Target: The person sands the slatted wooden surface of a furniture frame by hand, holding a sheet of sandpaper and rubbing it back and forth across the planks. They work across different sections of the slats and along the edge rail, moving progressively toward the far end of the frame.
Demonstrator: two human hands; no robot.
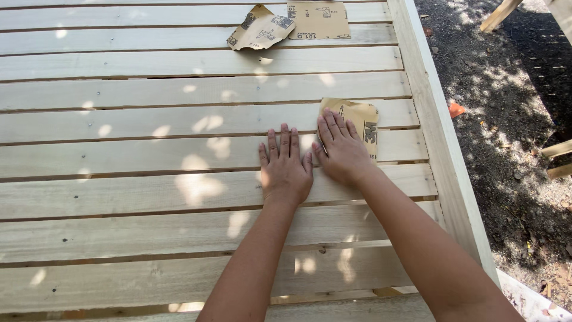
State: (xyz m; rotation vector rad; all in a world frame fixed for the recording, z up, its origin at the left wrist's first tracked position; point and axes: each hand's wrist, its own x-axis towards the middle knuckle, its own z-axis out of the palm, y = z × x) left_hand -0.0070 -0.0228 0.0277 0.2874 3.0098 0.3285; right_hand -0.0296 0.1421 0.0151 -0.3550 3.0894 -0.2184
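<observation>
My right hand [341, 149] lies flat on a tan sheet of sandpaper [361, 119], pressing it against a pale wooden slat of a slatted panel [149, 155]. My left hand [286, 166] rests beside it, palm down on the bare wood, fingers together, holding nothing. The two hands touch side by side. Most of the sandpaper under my right hand is hidden by the fingers.
Two more sandpaper sheets lie at the far end: a crumpled one [260, 28] and a flat one [317, 20]. The panel's side rail [441, 137] runs along the right. Beyond it is dark gravel ground [506, 119] with an orange scrap [456, 109] and wood pieces [558, 149].
</observation>
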